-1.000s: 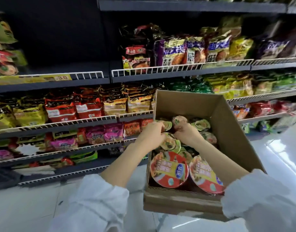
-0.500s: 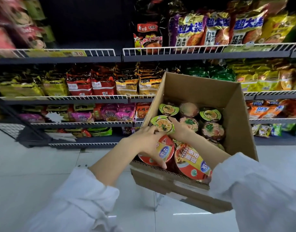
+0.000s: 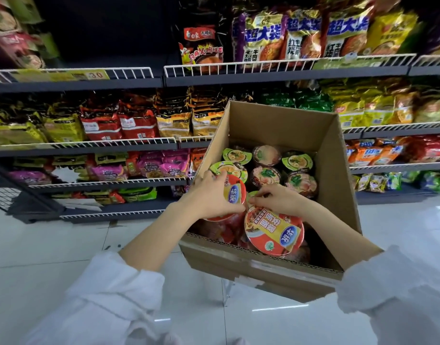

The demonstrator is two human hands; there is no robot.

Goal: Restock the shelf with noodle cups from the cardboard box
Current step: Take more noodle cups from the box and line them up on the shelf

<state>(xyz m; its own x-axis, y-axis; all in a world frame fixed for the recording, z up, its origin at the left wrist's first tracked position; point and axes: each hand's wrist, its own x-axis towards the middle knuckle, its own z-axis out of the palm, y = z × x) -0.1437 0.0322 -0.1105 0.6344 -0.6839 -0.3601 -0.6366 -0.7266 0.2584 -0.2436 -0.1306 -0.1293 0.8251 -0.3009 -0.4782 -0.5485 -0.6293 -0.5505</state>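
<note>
Left hand (image 3: 209, 195): fingers curled round red noodle bowl (image 3: 230, 197), raised at cardboard box (image 3: 276, 120) left wall. Right hand (image 3: 282, 199): fingers (image 3: 257, 200) bent, pinching far rim of second red bowl (image 3: 273, 230) — tilted against near wall. Small cups (image 3: 266, 174) packed toward rear, well below box rim. Shelf (image 3: 89, 145) left of box — full of packets.

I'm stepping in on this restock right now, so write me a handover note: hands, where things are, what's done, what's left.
Left hand: grips a red noodle bowl at the box's left side.
Right hand: fingers curled at the rim of the second red bowl; grip unclear.
Cardboard box: open, in front of the shelves; smaller green-lidded and pink-lidded cups sit at its back.
Done: no cup from the box is seen on the shelves.
Left: lift the bowls out, shelve them, then the smaller cups.
</note>
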